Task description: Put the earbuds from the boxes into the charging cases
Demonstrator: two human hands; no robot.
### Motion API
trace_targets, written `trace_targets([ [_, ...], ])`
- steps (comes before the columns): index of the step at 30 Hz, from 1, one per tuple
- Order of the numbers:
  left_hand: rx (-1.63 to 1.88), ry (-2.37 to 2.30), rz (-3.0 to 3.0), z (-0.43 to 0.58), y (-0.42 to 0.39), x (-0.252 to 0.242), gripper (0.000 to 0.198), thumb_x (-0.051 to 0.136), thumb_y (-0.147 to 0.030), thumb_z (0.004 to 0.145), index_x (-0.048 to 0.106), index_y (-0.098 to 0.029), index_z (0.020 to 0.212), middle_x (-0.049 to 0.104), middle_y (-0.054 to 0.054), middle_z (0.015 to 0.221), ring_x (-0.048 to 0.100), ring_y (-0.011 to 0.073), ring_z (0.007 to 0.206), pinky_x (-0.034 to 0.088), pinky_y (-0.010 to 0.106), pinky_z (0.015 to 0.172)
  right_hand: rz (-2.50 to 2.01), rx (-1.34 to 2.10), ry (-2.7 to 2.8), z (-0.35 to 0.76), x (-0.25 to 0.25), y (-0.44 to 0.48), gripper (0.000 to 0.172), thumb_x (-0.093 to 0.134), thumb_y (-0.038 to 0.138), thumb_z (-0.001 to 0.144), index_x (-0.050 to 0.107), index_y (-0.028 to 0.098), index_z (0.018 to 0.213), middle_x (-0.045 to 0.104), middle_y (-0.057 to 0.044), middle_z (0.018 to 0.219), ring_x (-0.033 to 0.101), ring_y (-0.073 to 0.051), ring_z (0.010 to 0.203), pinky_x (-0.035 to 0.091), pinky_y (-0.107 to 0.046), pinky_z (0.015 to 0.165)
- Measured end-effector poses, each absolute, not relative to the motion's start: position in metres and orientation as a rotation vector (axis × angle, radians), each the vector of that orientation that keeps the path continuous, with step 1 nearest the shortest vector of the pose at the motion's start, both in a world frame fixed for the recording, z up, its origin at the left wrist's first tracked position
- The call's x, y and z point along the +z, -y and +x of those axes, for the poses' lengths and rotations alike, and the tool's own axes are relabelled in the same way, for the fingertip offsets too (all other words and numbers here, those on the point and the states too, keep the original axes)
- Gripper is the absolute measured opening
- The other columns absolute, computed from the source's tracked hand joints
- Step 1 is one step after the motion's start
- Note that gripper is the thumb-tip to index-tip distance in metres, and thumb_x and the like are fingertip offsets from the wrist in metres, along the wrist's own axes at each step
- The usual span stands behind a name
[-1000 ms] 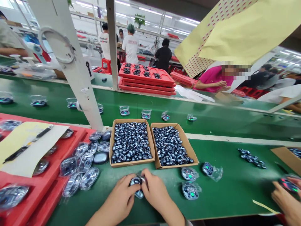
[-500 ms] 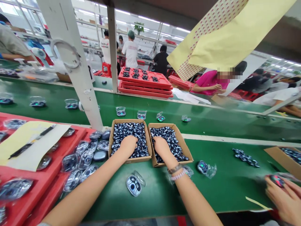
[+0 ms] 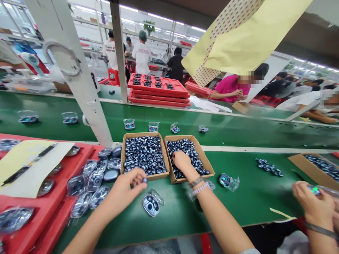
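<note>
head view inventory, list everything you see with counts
cardboard boxes: two, brown, side by side on near belt
earbuds: many, dark metallic, filling both boxes
loose earbuds: small heap, dark, on near belt
bagged cases: six, clear, on far belt
case: one, silver, on near belt
red trays: stack, red, beyond far belt
yellow sheet: one, hanging top right
co-worker's hand: one, right edge
right hand: one, bare, fingers in right box
left hand: one, bare, pinching an earbud
</note>
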State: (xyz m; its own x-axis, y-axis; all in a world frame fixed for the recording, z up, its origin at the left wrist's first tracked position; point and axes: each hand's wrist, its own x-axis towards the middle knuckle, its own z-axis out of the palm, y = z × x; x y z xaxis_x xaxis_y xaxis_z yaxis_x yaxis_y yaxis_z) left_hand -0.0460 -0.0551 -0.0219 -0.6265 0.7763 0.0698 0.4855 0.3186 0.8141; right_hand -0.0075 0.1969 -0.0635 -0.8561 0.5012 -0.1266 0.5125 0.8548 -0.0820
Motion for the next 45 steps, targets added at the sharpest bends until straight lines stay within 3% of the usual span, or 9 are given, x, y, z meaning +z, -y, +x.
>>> trace_targets([
  [9,1.070,-2.334,1.244,-0.004,0.057,-0.087,0.012,0.056,-0.016,0.073,0.060,-0.018,0.084,0.060,0.003,0.081,0.056,0.0175,0.078,0.047,0.030,0.071,0.976,-0.178,-3.061,-0.005,-0.048,-0.192,0.017,0.047,0.022,0.077,0.062,0.016,0.078,0.058,-0.009,0.090,0.059,-0.020,0.079,0.041,-0.029,0.070],
  [14,1.117,-2.380,1.435,-0.012,0.055,-0.080,0.041,0.053,-0.016,0.076,0.046,-0.020,0.116,0.053,0.009,0.113,0.048,0.0206,0.102,0.042,0.036,0.087,1.098,-0.247,-3.245,0.058,-0.026,-0.154,0.016,0.042,0.023,0.081,0.056,0.016,0.084,0.060,-0.004,0.081,0.057,-0.014,0.072,0.042,-0.024,0.070],
  [18,0.978,-2.273,1.597,-0.014,0.045,-0.085,0.025,0.048,-0.013,0.080,0.059,-0.023,0.099,0.061,0.003,0.095,0.055,0.0175,0.089,0.046,0.029,0.078,0.778,-0.954,-3.428,0.117,-0.053,-0.094,0.010,0.047,0.025,0.080,0.054,0.019,0.077,0.058,0.003,0.060,0.054,-0.010,0.050,0.043,-0.019,0.050],
  [29,1.182,-2.467,1.297,0.002,0.047,-0.107,0.021,0.041,-0.016,0.083,0.061,-0.019,0.088,0.060,0.003,0.078,0.056,0.0146,0.075,0.047,0.026,0.071,0.530,-0.680,-3.637,0.123,-0.108,-0.047,0.016,0.049,0.019,0.079,0.051,0.018,0.063,0.055,-0.003,0.060,0.050,-0.015,0.058,0.040,-0.029,0.056],
  [31,1.148,-2.406,1.306,0.002,0.049,-0.098,0.020,0.043,-0.016,0.082,0.061,-0.019,0.090,0.060,0.003,0.081,0.056,0.0147,0.077,0.047,0.026,0.073,0.604,-0.741,-3.609,0.122,-0.104,-0.053,0.009,0.047,0.020,0.080,0.054,0.016,0.076,0.057,-0.007,0.070,0.052,-0.018,0.066,0.042,-0.030,0.059],
  [34,1.072,-2.254,1.414,-0.001,0.061,-0.079,0.028,0.054,-0.021,0.077,0.055,-0.022,0.104,0.060,0.003,0.097,0.055,0.0152,0.088,0.045,0.025,0.080,0.577,-0.802,-3.488,0.111,-0.100,-0.064,0.025,0.046,0.021,0.080,0.052,0.012,0.102,0.058,-0.013,0.095,0.054,-0.021,0.088,0.045,-0.033,0.072],
  [37,1.024,-2.431,1.457,-0.013,0.089,-0.063,0.029,0.053,-0.027,0.078,0.053,-0.023,0.107,0.059,0.003,0.101,0.053,0.0168,0.092,0.043,0.028,0.082,0.389,-0.954,-3.303,0.101,-0.093,-0.079,0.018,0.041,0.018,0.081,0.057,0.017,0.090,0.062,-0.006,0.085,0.058,-0.016,0.079,0.046,-0.026,0.069],
  [40,0.802,-2.997,1.237,-0.035,0.121,-0.057,0.025,0.046,-0.027,0.081,0.056,-0.019,0.103,0.059,0.007,0.099,0.052,0.0220,0.091,0.041,0.036,0.082,0.731,-1.022,-3.322,0.105,-0.074,-0.112,0.018,0.042,0.026,0.080,0.058,0.018,0.079,0.063,-0.004,0.073,0.058,-0.015,0.065,0.045,-0.024,0.061],
  [45,0.004,-3.310,0.783,-0.065,0.141,-0.052,0.043,0.042,-0.029,0.081,0.045,-0.012,0.120,0.051,0.015,0.114,0.046,0.0319,0.098,0.041,0.042,0.077,2.159,-0.601,-3.054,0.117,-0.040,-0.208,0.015,0.048,0.030,0.070,0.055,0.018,0.077,0.061,-0.004,0.068,0.056,-0.018,0.062,0.042,-0.027,0.062],
])
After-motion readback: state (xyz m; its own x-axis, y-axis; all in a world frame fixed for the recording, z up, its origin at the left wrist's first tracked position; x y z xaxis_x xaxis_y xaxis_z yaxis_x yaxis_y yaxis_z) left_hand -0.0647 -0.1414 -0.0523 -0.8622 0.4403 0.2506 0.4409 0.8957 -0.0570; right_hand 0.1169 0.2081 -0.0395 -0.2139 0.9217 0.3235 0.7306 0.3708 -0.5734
